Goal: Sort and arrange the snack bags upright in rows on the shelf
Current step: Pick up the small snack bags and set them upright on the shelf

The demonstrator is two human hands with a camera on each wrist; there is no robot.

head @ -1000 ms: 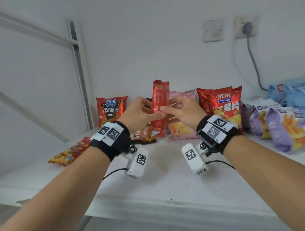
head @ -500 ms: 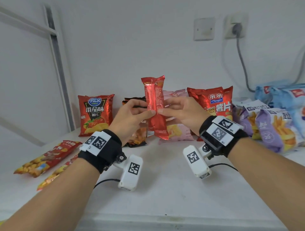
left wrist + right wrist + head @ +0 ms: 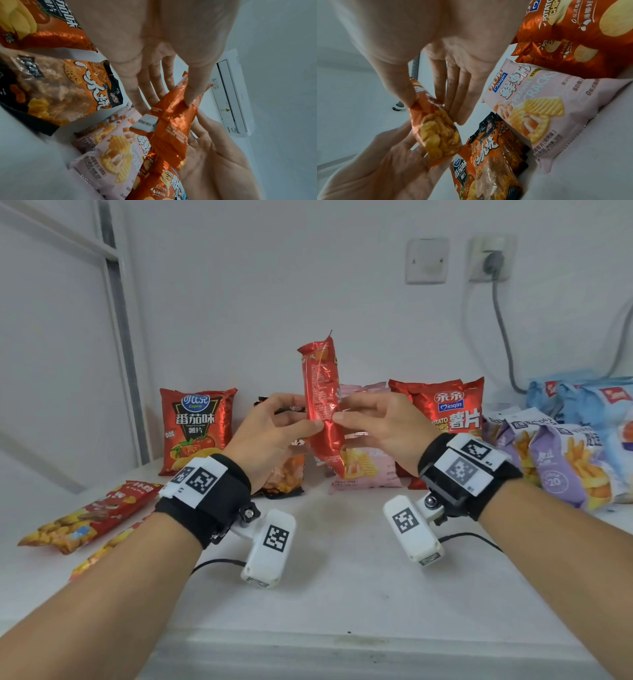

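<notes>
Shelf [image 3: 329, 594]: tomato chips bag [image 3: 195, 429], pink bag [image 3: 366, 463] standing behind (others lying left). Left hand [image 3: 270, 436] and right hand [image 3: 380, 426] are pinching narrow red bag [image 3: 322, 405] upright, fingers [image 3: 193, 93] curling round it.

Both forearms reached forward, wrists strapped with black bands. The left hand [image 3: 270, 433] and right hand [image 3: 376, 429] met at mid-height, each thumb pressed against the near face of the slim red bag [image 3: 322, 405] and fingers extended behind it, grips mirrored either side.
</notes>
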